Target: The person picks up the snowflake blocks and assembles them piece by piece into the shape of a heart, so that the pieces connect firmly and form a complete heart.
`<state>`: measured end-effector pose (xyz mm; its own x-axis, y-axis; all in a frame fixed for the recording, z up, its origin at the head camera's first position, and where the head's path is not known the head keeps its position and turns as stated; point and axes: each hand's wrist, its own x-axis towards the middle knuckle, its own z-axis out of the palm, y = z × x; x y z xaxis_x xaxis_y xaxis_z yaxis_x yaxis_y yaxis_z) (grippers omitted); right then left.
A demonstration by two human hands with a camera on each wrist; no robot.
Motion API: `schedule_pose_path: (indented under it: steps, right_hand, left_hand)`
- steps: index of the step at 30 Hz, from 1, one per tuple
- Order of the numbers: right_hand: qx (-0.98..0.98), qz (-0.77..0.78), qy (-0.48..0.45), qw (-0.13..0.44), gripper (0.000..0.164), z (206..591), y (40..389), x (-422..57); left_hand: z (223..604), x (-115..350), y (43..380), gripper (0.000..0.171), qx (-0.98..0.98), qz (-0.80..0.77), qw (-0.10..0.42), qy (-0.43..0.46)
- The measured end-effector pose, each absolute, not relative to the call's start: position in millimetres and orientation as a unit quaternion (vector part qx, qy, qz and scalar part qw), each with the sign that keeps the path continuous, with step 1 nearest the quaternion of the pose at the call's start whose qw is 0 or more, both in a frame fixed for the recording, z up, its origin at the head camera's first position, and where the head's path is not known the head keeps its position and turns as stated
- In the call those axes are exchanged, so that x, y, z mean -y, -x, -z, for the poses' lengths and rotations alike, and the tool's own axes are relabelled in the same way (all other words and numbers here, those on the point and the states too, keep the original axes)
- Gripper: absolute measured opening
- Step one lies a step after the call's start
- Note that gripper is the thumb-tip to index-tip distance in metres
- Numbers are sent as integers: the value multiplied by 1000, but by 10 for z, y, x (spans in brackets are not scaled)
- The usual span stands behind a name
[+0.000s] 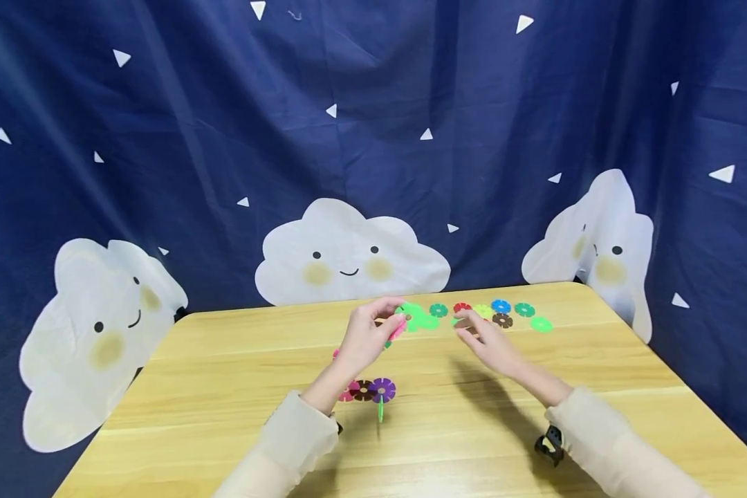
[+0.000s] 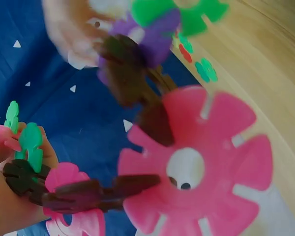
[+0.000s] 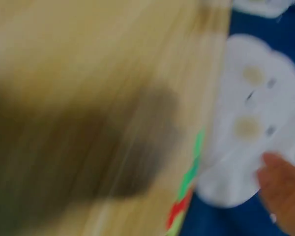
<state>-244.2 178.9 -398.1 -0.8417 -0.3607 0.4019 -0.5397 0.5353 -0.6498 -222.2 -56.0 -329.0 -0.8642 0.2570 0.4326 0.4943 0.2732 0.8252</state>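
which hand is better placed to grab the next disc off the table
Probably the right hand: it looks empty, and in the head view its fingertips are near the discs toward the far side of the table. The left hand already holds the linked chain of discs.

The left sleeve (image 1: 289, 432), bottom centre, was plain cream, softly creased, a dark sliver (image 1: 339, 428) peeping beneath; the right sleeve (image 1: 597, 425), lower right, matched it, and there sat a chunky black wristband (image 1: 550, 445) underneath!
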Motion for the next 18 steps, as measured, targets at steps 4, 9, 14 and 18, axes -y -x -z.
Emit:
schedule_pose_path:
  steps: [4,9,14,18]
  right_hand:
    - [926,-302,-226,20,41,4149,2639,-2049]
    - [938,-242,-237,-70,45,4264,2717,-2165]
    - [939,-227,-244,-82,42,4284,2715,-2137]
    - [946,-221,-229,-67,46,4279,2730,-2144]
  left_hand:
    - [3269,601,2214,15,794,548,103,242]
    - [3290,620,2201,13,797,540,95,255]
    - [3314,652,2202,12,800,538,98,246]
    - [3283,622,2181,12,801,539,92,242]
